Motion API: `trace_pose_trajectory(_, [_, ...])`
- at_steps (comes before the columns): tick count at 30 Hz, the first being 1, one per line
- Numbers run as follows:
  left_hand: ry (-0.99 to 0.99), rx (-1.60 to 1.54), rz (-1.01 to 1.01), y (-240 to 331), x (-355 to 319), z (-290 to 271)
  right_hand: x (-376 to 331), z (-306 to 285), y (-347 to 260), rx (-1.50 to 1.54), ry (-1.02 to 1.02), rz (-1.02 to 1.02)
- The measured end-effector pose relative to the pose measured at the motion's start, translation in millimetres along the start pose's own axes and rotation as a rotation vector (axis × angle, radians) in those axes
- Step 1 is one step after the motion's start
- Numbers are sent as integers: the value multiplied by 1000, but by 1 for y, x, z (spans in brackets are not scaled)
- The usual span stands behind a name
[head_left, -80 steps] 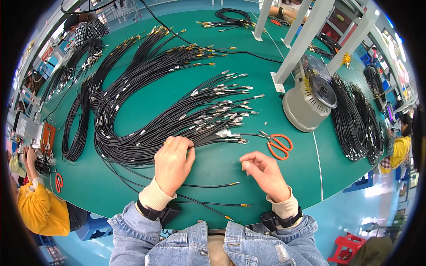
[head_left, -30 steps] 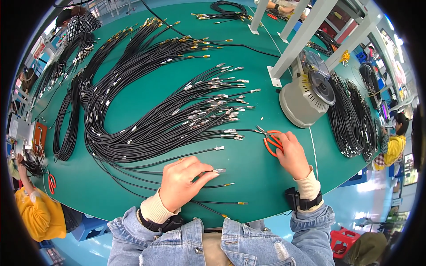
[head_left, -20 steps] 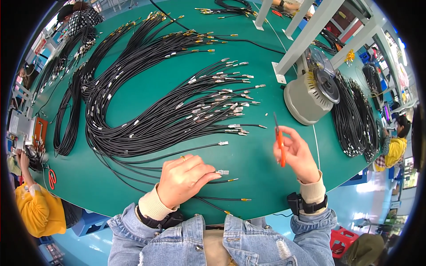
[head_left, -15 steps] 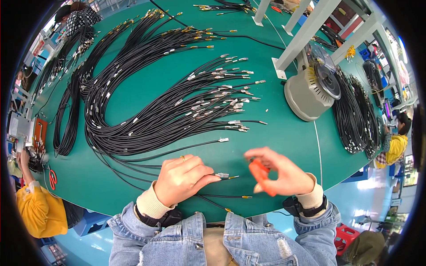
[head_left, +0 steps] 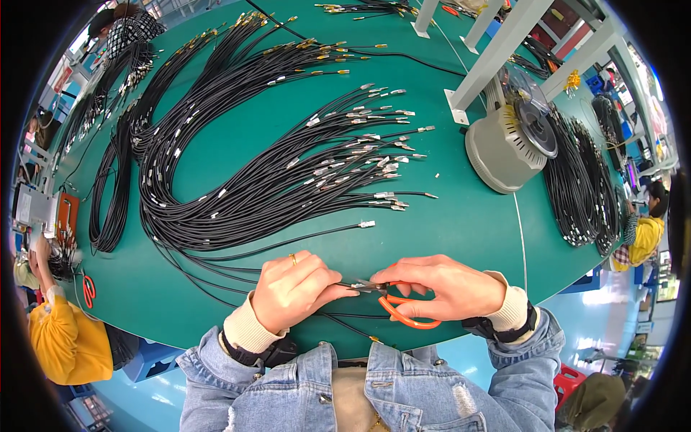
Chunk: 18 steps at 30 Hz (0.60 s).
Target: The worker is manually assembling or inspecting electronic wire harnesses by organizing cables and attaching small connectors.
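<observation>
My left hand (head_left: pixel 294 289) is closed with thumb and fingertips pinching a black cable near its end. Orange-handled scissors (head_left: pixel 409 317) are in my right hand (head_left: pixel 452 286), with its fingers in and around the handles. The scissor blades reach left to the cable end just beyond my left fingertips; whether they touch it I cannot tell. Several black cables (head_left: pixel 237 271) run under and beside my left hand. Farther back lies a thick curved bundle of black cables (head_left: pixel 216 223) with white tags and silver ends fanned to the right.
A grey round machine (head_left: pixel 504 155) and white metal posts (head_left: pixel 500 54) stand at the back right of the green table (head_left: pixel 461 237). Red-handled scissors (head_left: pixel 88 291) lie at the left edge. More cable bundles (head_left: pixel 576 187) hang at the right. People in yellow sit on both sides.
My right hand has moved left and turned, bringing the scissor blades to the cable end at my left fingertips. My left hand has stayed nearly still.
</observation>
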<state>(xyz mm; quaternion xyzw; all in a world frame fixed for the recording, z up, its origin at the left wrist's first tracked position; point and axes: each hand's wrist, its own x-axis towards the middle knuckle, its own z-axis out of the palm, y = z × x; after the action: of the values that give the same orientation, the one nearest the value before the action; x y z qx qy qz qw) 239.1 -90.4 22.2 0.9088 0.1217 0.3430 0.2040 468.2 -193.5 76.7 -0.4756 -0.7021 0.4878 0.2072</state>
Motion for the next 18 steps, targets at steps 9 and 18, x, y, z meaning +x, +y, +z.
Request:
trace_pose_trajectory(9, [60,-8,-2,0,-1,2,0,-1,1,20,1,-19])
trace_pose_trajectory(18, [87,-49,-27,0,-2,4,-1,4,4,36,46,-54])
